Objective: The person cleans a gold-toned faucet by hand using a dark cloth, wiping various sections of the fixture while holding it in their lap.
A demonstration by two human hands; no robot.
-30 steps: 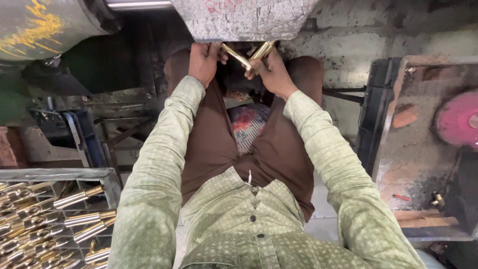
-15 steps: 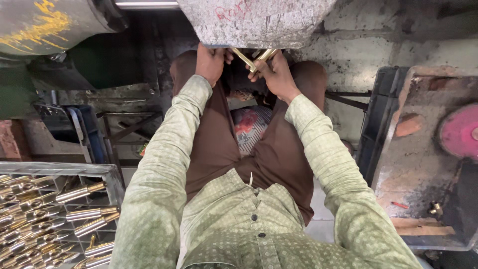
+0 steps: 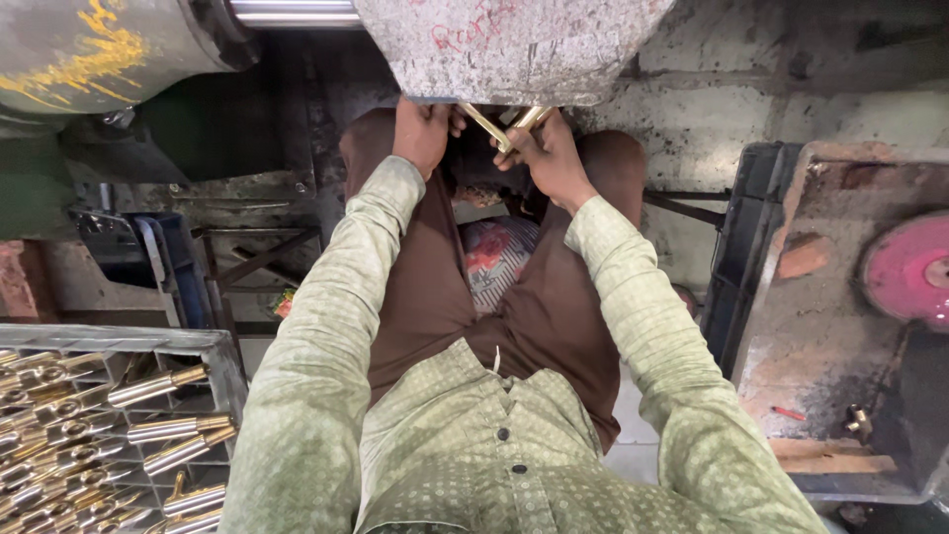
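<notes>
I sit with my knees apart, in brown trousers and a green patterned shirt. Both hands reach forward under the edge of a grey stone block [image 3: 514, 49]. My right hand [image 3: 549, 158] grips a brass tube fitting [image 3: 529, 119], and a second brass tube [image 3: 484, 127] crosses it and points toward my left hand. My left hand [image 3: 423, 133] is curled at the block's edge, close to that second tube's end; whether it holds the tube is hidden by the fingers.
A grey crate [image 3: 109, 341] at the lower left holds several brass and chrome fittings [image 3: 163, 430]. A worn metal table [image 3: 840, 326] with a pink disc [image 3: 909, 267] stands on the right. A grey drum with yellow marks [image 3: 89, 49] sits upper left. A printed sack [image 3: 494, 257] lies between my legs.
Both hands have edged up and closer under the stone block. The two brass tubes have drawn together and now cross.
</notes>
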